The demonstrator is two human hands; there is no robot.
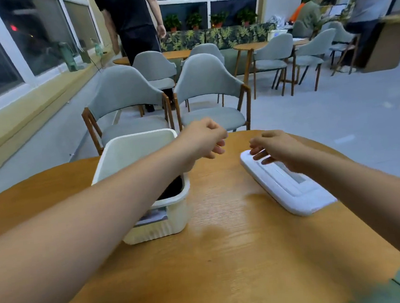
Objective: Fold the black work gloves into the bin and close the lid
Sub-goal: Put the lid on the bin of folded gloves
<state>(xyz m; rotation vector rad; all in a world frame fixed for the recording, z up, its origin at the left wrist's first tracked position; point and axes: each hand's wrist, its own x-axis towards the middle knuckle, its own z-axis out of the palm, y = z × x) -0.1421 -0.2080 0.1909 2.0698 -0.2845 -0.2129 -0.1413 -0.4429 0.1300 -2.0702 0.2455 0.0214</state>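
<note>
- Black work gloves [174, 186]: seen as a dark mass inside the bin, low against its near right wall; the left forearm hides most of it, so the fold cannot be judged
- Bin [131, 147]: white, rectangular, open at the top, upright on the left half of the desk; a paper label [152, 217] sits on its near face
- Left forearm [103, 206]: crosses above the bin opening from near left to far right
- Left hand [202, 139]: in the air just past the bin's far right corner, over the desk; fingers curled in toward the palm, nothing visible in them
- Desk [226, 257]: round, wood-grain top, carrying both bin and lid
- Right hand [277, 148]: over the far end of the lid, palm down, fingers straight and slightly spread, gripping nothing; contact between fingertips and lid cannot be told
- Lid [290, 192]: white, lying flat on the right half of the desk, apart from the bin, long axis running from far left to near right
- Background: two grey chairs [209, 83] stand just behind the desk; a person in black clothing [131, 18] stands farther back
</note>
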